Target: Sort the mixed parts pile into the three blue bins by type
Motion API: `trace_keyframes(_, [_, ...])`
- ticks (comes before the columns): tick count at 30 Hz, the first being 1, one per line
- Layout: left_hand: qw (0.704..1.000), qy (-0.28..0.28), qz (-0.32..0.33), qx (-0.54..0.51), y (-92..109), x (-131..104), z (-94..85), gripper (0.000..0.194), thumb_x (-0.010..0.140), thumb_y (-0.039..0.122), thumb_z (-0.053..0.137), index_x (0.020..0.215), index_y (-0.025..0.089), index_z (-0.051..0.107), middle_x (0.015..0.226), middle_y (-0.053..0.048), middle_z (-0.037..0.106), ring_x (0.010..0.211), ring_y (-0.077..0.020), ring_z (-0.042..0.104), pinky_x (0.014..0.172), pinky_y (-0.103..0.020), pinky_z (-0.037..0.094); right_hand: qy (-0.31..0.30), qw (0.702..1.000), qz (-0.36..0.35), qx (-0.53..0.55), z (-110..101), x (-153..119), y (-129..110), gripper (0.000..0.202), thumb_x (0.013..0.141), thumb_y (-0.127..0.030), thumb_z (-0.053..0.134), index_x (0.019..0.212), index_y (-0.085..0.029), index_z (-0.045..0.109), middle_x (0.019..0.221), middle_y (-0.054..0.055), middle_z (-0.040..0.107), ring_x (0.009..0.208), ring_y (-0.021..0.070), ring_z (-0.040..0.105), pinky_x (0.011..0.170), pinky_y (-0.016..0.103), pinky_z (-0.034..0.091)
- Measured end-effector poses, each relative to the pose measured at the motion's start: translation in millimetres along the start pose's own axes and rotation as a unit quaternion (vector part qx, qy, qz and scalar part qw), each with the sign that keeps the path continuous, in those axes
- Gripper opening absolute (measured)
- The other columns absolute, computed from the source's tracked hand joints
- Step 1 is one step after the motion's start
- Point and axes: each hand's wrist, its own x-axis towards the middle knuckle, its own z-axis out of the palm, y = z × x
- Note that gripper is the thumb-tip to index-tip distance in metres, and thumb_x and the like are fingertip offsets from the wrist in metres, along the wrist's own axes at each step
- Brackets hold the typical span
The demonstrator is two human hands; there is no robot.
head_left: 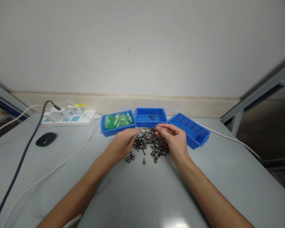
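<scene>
Your left hand and right hand are resting on the screw pile, fingers curled. Whether they are gripping screws, I cannot tell. 3 blue bins are sitting behind.

We cannot tell whether our right hand pinches anything from the screw pile; its fingertips are too small to read. Both forearms are cut off at six o'clock, and our left hand hides the pile's nine o'clock edge.

We see even, fairly bright overhead light, with a soft white glare patch on the counter near the bottom edge. Shadows are faint. Wide-angle distortion bends the edges, and the corners darken and blur slightly.
</scene>
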Motion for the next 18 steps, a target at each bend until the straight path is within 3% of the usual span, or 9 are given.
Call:
trace_keyframes(3, [0.994, -0.039, 0.035, 0.094, -11, -1, 8.1, 0.050, 0.084, -0.004, 0.044, 0.127, 0.014, 0.062, 0.135, -0.010, 0.064, 0.128, -0.0238, 0.057, 0.111, -0.047, 0.048, 0.104, 0.982, -0.104, -0.117, -16, 9, -12, 0.021, 0.069, -0.034, 0.078, 0.081, -0.017, 0.075, 0.071, 0.006, 0.073, 0.064, 0.0206, 0.067, 0.064, 0.034, 0.054])
trace_keyframes(5, [0.989, -0.065, 0.035, 0.126, -15, -1, 11.8, 0.062, 0.076, -0.009, 0.043, 0.131, 0.013, 0.059, 0.139, -0.011, 0.061, 0.130, -0.0246, 0.054, 0.111, -0.047, 0.047, 0.171, 0.945, -0.169, -0.221, -29, 15, -21, 0.020, 0.071, -0.033, 0.074, 0.082, -0.016, 0.076, 0.072, 0.006, 0.073, 0.062, 0.0199, 0.065, 0.064, 0.033, 0.053])
trace_keyframes(8, [0.985, -0.094, 0.024, 0.142, -16, 0, 14.2, 0.069, 0.070, -0.012, 0.041, 0.132, 0.012, 0.058, 0.135, -0.011, 0.064, 0.127, -0.0244, 0.055, 0.109, -0.046, 0.049, 0.222, 0.895, -0.216, -0.322, -46, 22, -30, 0.024, 0.075, -0.034, 0.069, 0.091, -0.017, 0.076, 0.073, 0.005, 0.073, 0.063, 0.0202, 0.065, 0.065, 0.032, 0.052])
trace_keyframes(10, [0.985, -0.102, 0.021, 0.137, -16, 0, 14.4, 0.068, 0.070, -0.012, 0.041, 0.131, 0.013, 0.060, 0.132, -0.011, 0.065, 0.125, -0.0235, 0.056, 0.107, -0.044, 0.050, 0.211, 0.865, -0.223, -0.397, -53, 24, -30, 0.025, 0.078, -0.035, 0.066, 0.093, -0.019, 0.076, 0.076, 0.005, 0.074, 0.068, 0.0225, 0.067, 0.070, 0.035, 0.052])
trace_keyframes(13, [0.986, -0.096, 0.026, 0.134, -17, -1, 14.4, 0.062, 0.075, -0.009, 0.043, 0.129, 0.016, 0.062, 0.131, -0.010, 0.067, 0.122, -0.0220, 0.059, 0.106, -0.043, 0.051, 0.137, 0.821, -0.203, -0.516, -57, 25, -20, 0.027, 0.082, -0.039, 0.062, 0.098, -0.022, 0.076, 0.088, 0.009, 0.076, 0.081, 0.0288, 0.069, 0.076, 0.041, 0.051])
trace_keyframes(15, [0.985, -0.089, 0.032, 0.141, -18, -1, 14.5, 0.060, 0.078, -0.008, 0.043, 0.129, 0.017, 0.062, 0.130, -0.009, 0.067, 0.121, -0.0216, 0.060, 0.105, -0.042, 0.051, 0.089, 0.805, -0.189, -0.555, -57, 25, -14, 0.029, 0.085, -0.040, 0.060, 0.102, -0.023, 0.075, 0.093, 0.010, 0.076, 0.086, 0.0312, 0.068, 0.076, 0.043, 0.050])
trace_keyframes(18, [0.985, -0.082, 0.038, 0.147, -19, -2, 14.1, 0.057, 0.080, -0.007, 0.044, 0.128, 0.017, 0.062, 0.130, -0.010, 0.067, 0.120, -0.0226, 0.060, 0.105, -0.043, 0.051, 0.068, 0.791, -0.242, -0.557, -57, 25, -15, 0.025, 0.086, -0.033, 0.058, 0.100, -0.021, 0.075, 0.098, 0.012, 0.074, 0.093, 0.0315, 0.066, 0.083, 0.043, 0.049])
